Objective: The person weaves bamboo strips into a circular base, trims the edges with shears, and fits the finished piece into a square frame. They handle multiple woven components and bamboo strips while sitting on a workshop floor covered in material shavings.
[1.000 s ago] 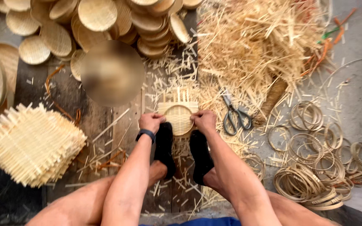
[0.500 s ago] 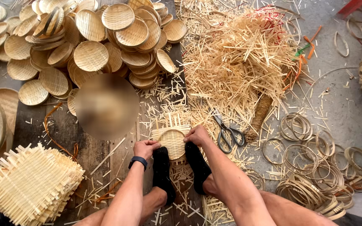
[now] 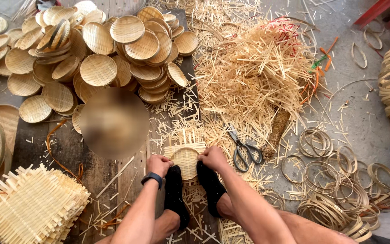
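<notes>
Two hands are gripping a small woven basket on the floor, between two feet in black shoes.

The left hand [image 3: 158, 165] is closing its fingers on the left edge of the basket [image 3: 186, 161], and the right hand [image 3: 212, 157] is clasping the right edge; both are pressing it down onto the planks [image 3: 91, 169], with loose strip ends sticking out above its rim. The toes of the shoes [image 3: 175, 192] are touching the near side of the basket. Scissors [image 3: 242, 148] are lying just to the right of the right hand, near a heap of cut strips [image 3: 253, 72]. Finished baskets [image 3: 100, 49] are piling up well beyond, flat woven mats [image 3: 30, 208] are stacking at the lower left, and bamboo rings [image 3: 335, 180] are lying scattered on the right.
</notes>
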